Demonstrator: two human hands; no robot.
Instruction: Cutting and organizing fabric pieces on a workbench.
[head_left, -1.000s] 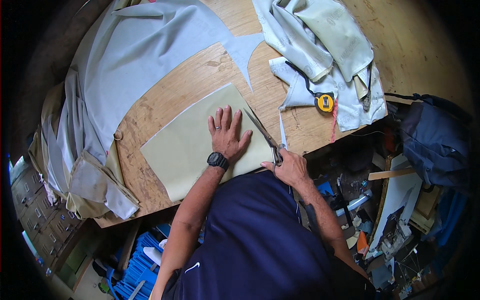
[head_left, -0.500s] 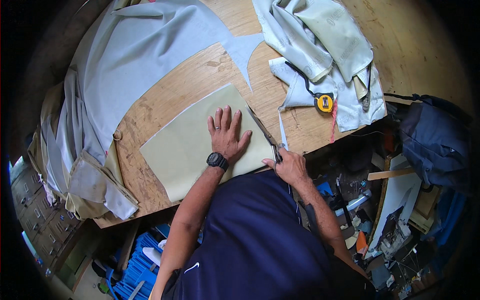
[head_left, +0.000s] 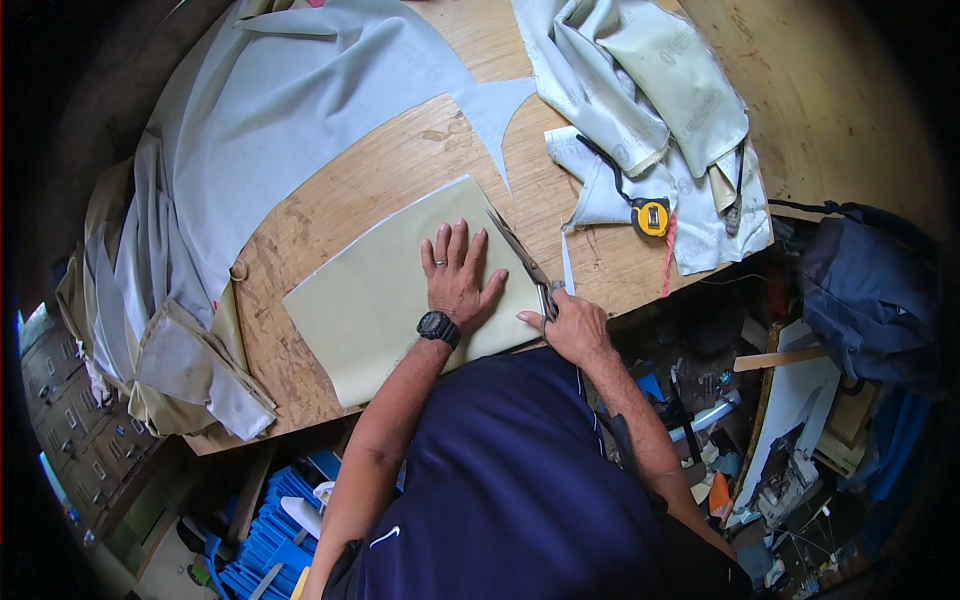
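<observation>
A pale beige piece of material (head_left: 380,290) with a white lower layer showing along its edge lies on the wooden table. My left hand (head_left: 460,280) rests flat on it, fingers spread, a dark watch (head_left: 438,328) on the wrist. My right hand (head_left: 575,328) grips the handles of large metal scissors (head_left: 518,245) at the right edge of the material. Their long blades point away from me along that edge. A narrow white sliver (head_left: 567,262) lies just right of the scissors. The right fingers partly hide the handles.
Large grey-white fabric (head_left: 300,100) covers the table's (head_left: 400,135) far left, hanging over its side. More folded fabric (head_left: 660,80) lies far right, with a yellow tape measure (head_left: 652,217). A dark bag (head_left: 865,290) hangs at right. Clutter and blue plastic (head_left: 270,545) lie below.
The view has shifted slightly. My right hand and the scissors have advanced a little, away from me along the material's right edge. My left hand stays flat on the material.
</observation>
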